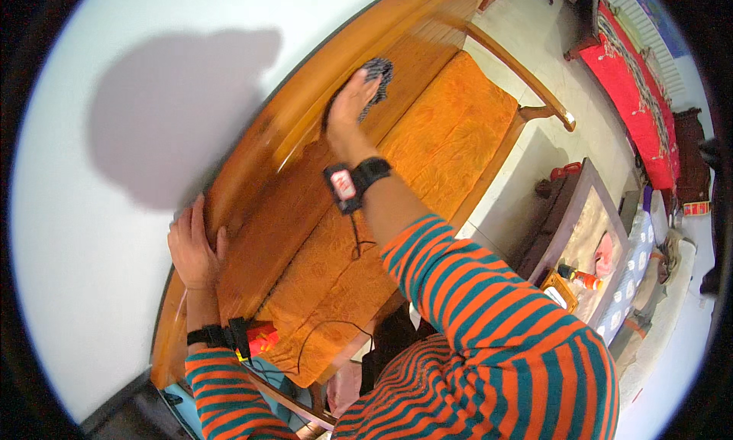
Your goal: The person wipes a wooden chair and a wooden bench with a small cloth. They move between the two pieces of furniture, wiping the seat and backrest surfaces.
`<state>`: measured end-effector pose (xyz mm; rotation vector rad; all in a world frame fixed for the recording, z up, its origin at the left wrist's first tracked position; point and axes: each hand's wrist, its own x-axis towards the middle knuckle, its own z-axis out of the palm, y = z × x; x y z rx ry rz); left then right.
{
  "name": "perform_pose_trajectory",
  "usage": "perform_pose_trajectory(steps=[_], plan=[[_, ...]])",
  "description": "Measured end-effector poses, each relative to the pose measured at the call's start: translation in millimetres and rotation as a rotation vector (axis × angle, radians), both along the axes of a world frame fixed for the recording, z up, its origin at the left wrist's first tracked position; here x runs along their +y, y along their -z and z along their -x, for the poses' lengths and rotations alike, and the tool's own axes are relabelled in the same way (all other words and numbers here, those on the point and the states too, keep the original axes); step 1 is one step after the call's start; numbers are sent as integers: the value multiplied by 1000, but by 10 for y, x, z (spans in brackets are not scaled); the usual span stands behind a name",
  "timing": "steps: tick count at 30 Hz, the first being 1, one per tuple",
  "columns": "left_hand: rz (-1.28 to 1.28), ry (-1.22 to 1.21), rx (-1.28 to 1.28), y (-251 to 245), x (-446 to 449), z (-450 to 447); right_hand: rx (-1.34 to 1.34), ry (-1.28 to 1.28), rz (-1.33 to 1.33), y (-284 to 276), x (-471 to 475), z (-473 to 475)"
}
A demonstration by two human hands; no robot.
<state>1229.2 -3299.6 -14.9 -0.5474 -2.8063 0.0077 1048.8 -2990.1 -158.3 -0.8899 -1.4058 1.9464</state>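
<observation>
My right hand [350, 101] presses a dark striped cloth [379, 73] against the wooden backrest [286, 136] of a long bench. Part of the cloth is hidden under the palm. Over the top rail of the same backrest, close to the white wall, rests my left hand [194, 248] with its thumb spread from the fingers; it holds nothing. Below the backrest, an orange patterned seat cushion [441, 136] covers the bench. Both wrists wear black straps with small devices and thin cables, and one cable lies across the cushion.
A wooden armrest [521, 73] closes the bench's far end. To the right stands a low table [590, 228] bearing a bottle [587, 279] and a pink cloth [603, 254]. Beyond are a red-covered piece of furniture [630, 96] and a red packet [263, 338] near my left wrist.
</observation>
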Motion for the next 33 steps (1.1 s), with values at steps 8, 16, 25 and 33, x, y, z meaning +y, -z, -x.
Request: perform_pose_trajectory(steps=[8, 16, 25, 33], plan=[[10, 379, -59, -233, 1536, 1025, 93, -93, 186, 46, -362, -485], [93, 514, -117, -118, 2614, 1795, -86, -129, 52, -188, -264, -522], [46, 440, -198, -141, 2594, 1825, -48, 126, -210, 129, 1557, 959], [14, 319, -301, -136, 2612, 1814, 157, 34, -307, -329, 2073, 1114]])
